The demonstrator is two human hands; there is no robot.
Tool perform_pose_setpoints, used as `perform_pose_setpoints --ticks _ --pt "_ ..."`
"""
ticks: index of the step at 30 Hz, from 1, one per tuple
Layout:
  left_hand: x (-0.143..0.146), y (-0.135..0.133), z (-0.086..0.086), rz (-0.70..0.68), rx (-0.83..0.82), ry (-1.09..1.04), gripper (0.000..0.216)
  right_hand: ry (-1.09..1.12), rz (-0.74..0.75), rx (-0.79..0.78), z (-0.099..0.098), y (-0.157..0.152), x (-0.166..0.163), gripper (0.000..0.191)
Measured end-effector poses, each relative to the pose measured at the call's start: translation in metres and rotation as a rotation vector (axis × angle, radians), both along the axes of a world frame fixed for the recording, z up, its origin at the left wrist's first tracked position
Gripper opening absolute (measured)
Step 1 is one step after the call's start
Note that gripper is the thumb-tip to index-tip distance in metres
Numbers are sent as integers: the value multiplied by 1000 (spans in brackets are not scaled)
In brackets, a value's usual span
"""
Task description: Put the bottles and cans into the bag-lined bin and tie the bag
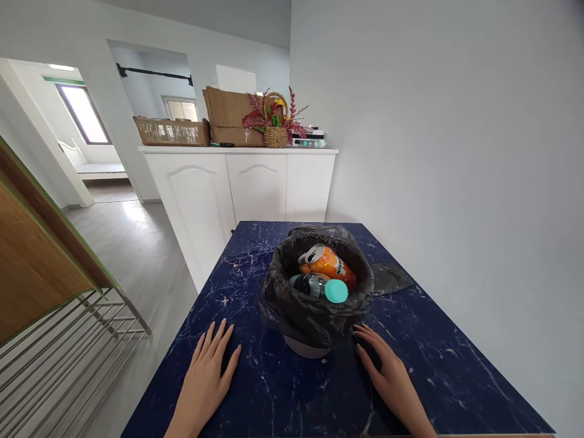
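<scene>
My left hand [210, 359] lies flat on the blue marbled table [283, 401], its fingers spread, to the left of a small trash bin [306, 348]. On the bin's right side my right hand [381, 359] rests on the table with fingers stretched out, the tips close to the bin. A black trash bag [310, 316] lines the bin and folds down over its outside. Inside lie orange soda cans [332, 263], the front one open at its top, and a bottle [314, 283] with a turquoise cap [336, 291]. The bin's lower contents are hidden.
A flat black plastic bag [390, 278] lies behind the bin at the right. Beyond the table stands a white cabinet [258, 188] bearing cardboard boxes [173, 132] and a flower basket [275, 137]. A metal rack [91, 340] is at the left; a wall [447, 152] borders the right.
</scene>
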State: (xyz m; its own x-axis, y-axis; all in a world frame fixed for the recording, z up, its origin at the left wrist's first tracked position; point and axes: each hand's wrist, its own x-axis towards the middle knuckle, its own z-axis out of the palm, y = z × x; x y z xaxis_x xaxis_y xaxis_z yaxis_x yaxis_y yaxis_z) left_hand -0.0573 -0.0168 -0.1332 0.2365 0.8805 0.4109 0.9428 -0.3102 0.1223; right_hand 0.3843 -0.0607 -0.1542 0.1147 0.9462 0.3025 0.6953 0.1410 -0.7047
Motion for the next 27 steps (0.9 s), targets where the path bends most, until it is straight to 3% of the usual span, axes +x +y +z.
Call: perform_pose_setpoints --ticks 8,18,27 --pt "-1 -2 -4 -12 8 -47 60 -2 -6 36 2 -1 0 40" --pt "2 -7 4 -32 16 -55 55 -1 0 55 0 -4 3 40" --pt "4 -7 -3 -19 36 5 54 -6 -3 45 -9 -5 8 42"
